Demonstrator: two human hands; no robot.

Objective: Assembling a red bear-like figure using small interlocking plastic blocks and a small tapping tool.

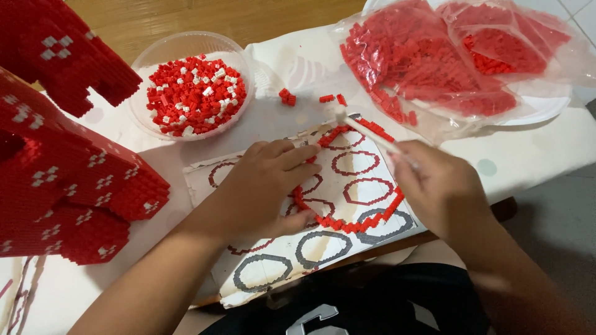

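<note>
Big red brick model blocking the left, bowl and bags behind, bare table between them

At the centre of the frame, the left hand presses flat on a printed sheet of ring outlines, touching a curved row of red bricks. The right hand grips a thin white stick angled toward the upper left. A clear bowl of red and white bricks sits upper left on the counter.

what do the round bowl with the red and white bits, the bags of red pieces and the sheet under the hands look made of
Round clear bowl: thin translucent plastic, going by its see-through wall. Crinkled clear bags of small red bricks: soft plastic film with shiny creases. White instruction sheet with printed ring outlines: matte paper or thin card, with worn, curling edges. Left hand rests on it.
</note>
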